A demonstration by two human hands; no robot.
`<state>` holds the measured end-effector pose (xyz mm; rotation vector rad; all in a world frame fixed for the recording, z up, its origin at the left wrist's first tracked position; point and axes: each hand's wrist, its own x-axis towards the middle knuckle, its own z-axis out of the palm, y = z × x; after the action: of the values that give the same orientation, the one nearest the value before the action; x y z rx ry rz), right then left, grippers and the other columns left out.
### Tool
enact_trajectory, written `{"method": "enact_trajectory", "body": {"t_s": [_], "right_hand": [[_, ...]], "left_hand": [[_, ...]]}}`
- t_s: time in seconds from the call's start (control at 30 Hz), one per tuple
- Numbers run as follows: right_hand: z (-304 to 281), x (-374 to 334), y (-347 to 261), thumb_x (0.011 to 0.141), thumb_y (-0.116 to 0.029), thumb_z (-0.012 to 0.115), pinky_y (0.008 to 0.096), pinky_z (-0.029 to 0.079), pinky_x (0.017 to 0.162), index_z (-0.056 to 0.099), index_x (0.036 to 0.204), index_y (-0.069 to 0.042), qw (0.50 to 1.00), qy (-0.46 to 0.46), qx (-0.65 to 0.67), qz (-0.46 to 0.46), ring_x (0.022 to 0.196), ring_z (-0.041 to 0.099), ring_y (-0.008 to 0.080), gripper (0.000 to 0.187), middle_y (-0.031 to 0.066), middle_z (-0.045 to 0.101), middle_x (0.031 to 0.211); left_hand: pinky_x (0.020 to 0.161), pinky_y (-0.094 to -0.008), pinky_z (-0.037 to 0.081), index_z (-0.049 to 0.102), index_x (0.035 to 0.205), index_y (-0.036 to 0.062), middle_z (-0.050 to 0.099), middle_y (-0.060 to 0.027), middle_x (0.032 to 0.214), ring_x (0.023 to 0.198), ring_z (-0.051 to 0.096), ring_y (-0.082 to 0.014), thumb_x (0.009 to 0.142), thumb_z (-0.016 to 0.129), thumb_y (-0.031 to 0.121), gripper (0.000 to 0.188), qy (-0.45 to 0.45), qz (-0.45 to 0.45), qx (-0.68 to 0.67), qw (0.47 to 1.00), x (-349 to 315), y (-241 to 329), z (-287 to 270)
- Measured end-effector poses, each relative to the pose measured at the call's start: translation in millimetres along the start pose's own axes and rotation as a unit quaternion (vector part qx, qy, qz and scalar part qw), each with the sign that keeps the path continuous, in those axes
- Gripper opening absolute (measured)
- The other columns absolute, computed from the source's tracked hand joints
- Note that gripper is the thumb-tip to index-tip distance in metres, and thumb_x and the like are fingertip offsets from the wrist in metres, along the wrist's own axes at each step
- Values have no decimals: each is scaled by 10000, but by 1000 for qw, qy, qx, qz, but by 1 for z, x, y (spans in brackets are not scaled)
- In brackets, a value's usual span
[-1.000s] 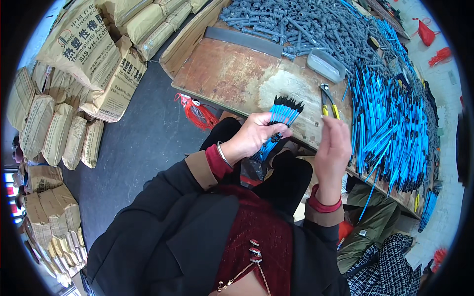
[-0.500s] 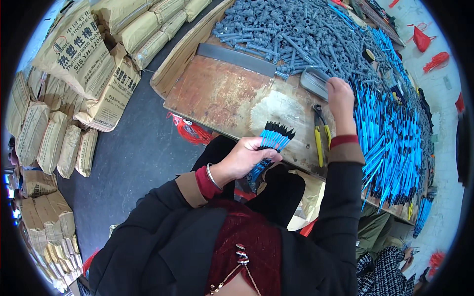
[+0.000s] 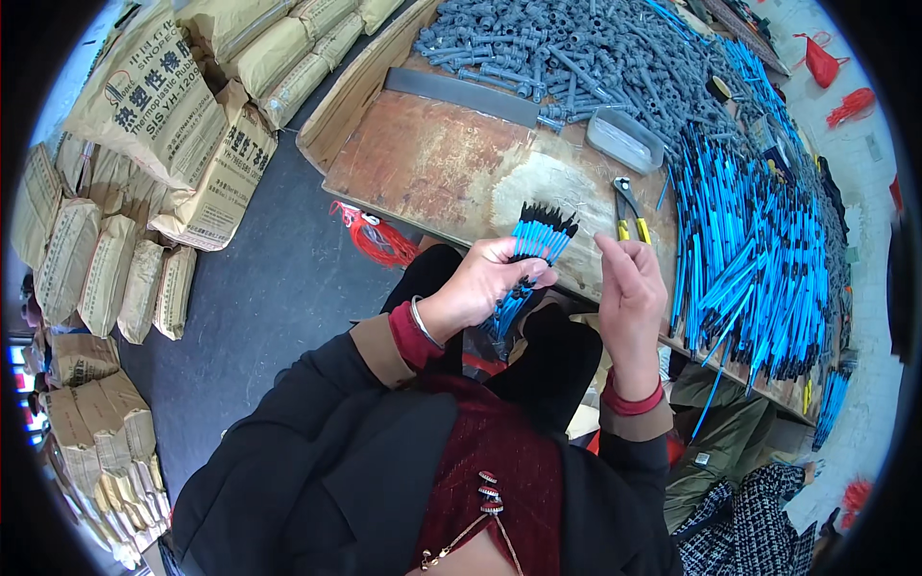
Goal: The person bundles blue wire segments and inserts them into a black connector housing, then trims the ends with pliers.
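My left hand [image 3: 490, 280] is wrapped round a bundle of thin blue sticks with black tips [image 3: 544, 236]; the tips fan out above my thumb, and the lower ends hang below the hand over my lap. My right hand [image 3: 632, 288] is raised to the right of the bundle, apart from it, with forefinger and thumb brought together. Whatever it pinches, if anything, is too small to make out. Just beyond it lie pliers with yellow handles [image 3: 629, 207], partly covered by the hand. A shallow clear plastic box [image 3: 624, 142] sits farther back, holding something pale.
Grey plastic fittings [image 3: 567, 48] are heaped at the back of the wooden table [image 3: 423, 163], behind a grey metal strip [image 3: 461, 96]. Many blue sticks [image 3: 749, 259] cover its right side. Paper sacks [image 3: 163, 106] stand at left. Another person's dark green trousers [image 3: 720, 422] show at lower right.
My right hand has come away from the plastic box, back toward me and beside the bundle. My left hand, still gripping the sticks, has risen slightly.
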<state>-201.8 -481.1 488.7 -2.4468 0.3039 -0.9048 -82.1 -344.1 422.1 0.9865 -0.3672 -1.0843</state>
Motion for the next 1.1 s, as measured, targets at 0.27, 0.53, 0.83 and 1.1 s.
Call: {"method": "enact_trajectory", "body": {"t_s": [0.27, 0.53, 0.83, 1.1], "right_hand": [[-1, 1, -3, 803, 53, 606, 278, 439, 616, 663, 997, -32, 997, 37, -69, -17, 712, 547, 211, 220, 95, 546, 804], [2, 3, -3, 804, 53, 605, 275, 435, 609, 662, 986, -28, 997, 37, -58, -19, 704, 544, 207, 206, 93, 545, 800], [-5, 16, 3, 794, 73, 596, 264, 420, 600, 662, 960, -19, 999, -20, 6, -41, 692, 532, 192, 200, 78, 528, 768], [-5, 23, -1, 789, 75, 601, 263, 417, 600, 662, 937, -10, 996, -29, -14, -77, 688, 526, 183, 182, 72, 522, 765]], "left_hand": [[819, -314, 528, 597, 1072, -17, 658, -112, 929, 877, 645, -187, 889, 591, 83, 209, 8, -9, 0, 1000, -1, -2, 1], [767, -249, 493, 625, 985, 5, 655, -46, 875, 823, 617, -112, 902, 583, 103, 135, -2, 15, 16, 1000, -3, -1, 2], [767, -255, 488, 628, 1016, 12, 667, -59, 887, 819, 610, -106, 889, 595, 103, 160, -29, 16, 37, 999, -1, -3, -5], [771, -256, 488, 626, 1040, 14, 668, -56, 887, 820, 611, -107, 887, 592, 94, 175, -21, -7, 44, 999, -3, 4, -2]]}}
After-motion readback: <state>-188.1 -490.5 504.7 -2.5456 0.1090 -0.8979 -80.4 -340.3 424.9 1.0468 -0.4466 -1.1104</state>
